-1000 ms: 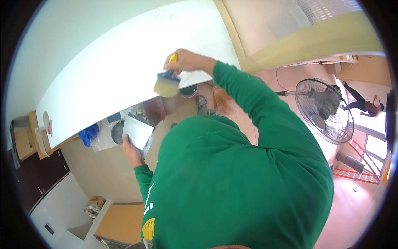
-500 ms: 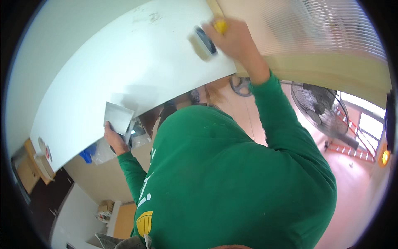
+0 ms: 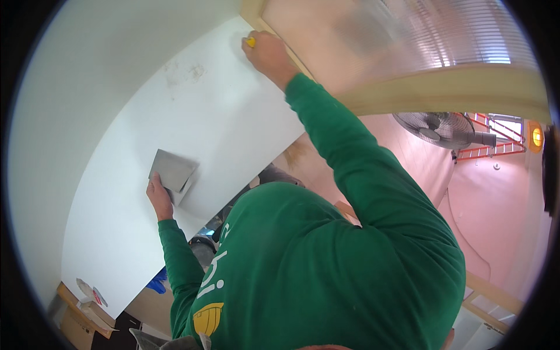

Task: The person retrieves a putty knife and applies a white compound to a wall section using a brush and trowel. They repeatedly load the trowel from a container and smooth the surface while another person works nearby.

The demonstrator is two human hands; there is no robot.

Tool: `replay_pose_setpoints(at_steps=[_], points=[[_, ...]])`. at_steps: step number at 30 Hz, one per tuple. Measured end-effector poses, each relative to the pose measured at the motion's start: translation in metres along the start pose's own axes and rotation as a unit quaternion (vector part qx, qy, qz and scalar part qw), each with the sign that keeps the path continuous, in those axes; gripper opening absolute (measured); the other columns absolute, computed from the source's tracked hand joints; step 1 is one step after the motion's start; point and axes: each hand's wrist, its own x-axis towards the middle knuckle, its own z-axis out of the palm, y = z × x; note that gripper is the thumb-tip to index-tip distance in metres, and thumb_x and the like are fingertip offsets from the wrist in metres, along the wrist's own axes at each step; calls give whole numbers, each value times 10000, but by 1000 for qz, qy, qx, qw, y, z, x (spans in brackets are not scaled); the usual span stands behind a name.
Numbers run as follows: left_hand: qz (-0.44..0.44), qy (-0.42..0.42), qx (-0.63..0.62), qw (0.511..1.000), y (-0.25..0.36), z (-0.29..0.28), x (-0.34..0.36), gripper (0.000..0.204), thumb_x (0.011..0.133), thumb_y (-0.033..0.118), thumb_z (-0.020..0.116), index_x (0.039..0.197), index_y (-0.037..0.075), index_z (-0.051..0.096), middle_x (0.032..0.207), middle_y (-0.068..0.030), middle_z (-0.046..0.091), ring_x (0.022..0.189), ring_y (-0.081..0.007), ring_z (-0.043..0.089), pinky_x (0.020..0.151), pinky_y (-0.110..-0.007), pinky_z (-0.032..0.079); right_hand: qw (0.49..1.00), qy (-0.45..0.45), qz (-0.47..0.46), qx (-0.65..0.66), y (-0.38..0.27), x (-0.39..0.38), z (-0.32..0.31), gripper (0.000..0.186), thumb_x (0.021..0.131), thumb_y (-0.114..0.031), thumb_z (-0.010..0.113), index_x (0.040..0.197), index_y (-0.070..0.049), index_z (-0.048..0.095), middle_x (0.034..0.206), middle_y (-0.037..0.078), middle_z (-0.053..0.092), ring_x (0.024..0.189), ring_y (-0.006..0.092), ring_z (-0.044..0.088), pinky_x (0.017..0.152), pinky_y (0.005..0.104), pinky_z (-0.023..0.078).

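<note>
Hands (image 3: 160,197) hold plate (image 3: 175,169) & yellow handle (image 3: 251,42) (shirt (image 3: 326,262): wht lettering (image 3: 220,284)).

Bright window (image 3: 513,125) at right, soft shadows on white surface (image 3: 122,210), dark curved fisheye rim

The black caged fan (image 3: 430,133) is the reference for all positions, as seen in the view. Directly above it runs a pale wooden rail (image 3: 449,87); above the rail sits a ribbed translucent panel (image 3: 431,41). Right of the fan: an orange ladder (image 3: 491,153), then a yellow lamp (image 3: 535,137). Below: pink floor (image 3: 501,233). Left: straw-coloured bristles (image 3: 293,153). Far lower left: blue plastic (image 3: 157,283) and, further out, a cardboard box (image 3: 76,331).
</note>
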Motion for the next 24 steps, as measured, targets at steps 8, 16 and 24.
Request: replay_pose_setpoints(at_steps=[8,16,24], points=[[22,48,106,993,-16,-11,-14,433,1058,328,510,972,-71,652,811,-93,665,765,-159,580,730,-326,479,974,-122,164,-97,15,-93,-42,335,967,-355,599,905,-32,661,840,237,688,841,423,668,749,525,530],[29,57,230,971,12,-22,-3,375,1050,296,525,1071,-59,642,1022,-158,647,930,-240,613,836,-368,484,993,-1,113,-32,5,71,49,292,951,-321,622,992,-39,687,852,217,699,821,429,668,737,507,541],[69,57,206,974,6,-34,28,323,1054,243,512,1064,-55,637,1136,-160,630,986,-265,612,857,-380,479,989,103,-102,-5,0,90,75,210,940,-261,648,975,-63,710,839,218,696,794,416,668,715,483,546]])
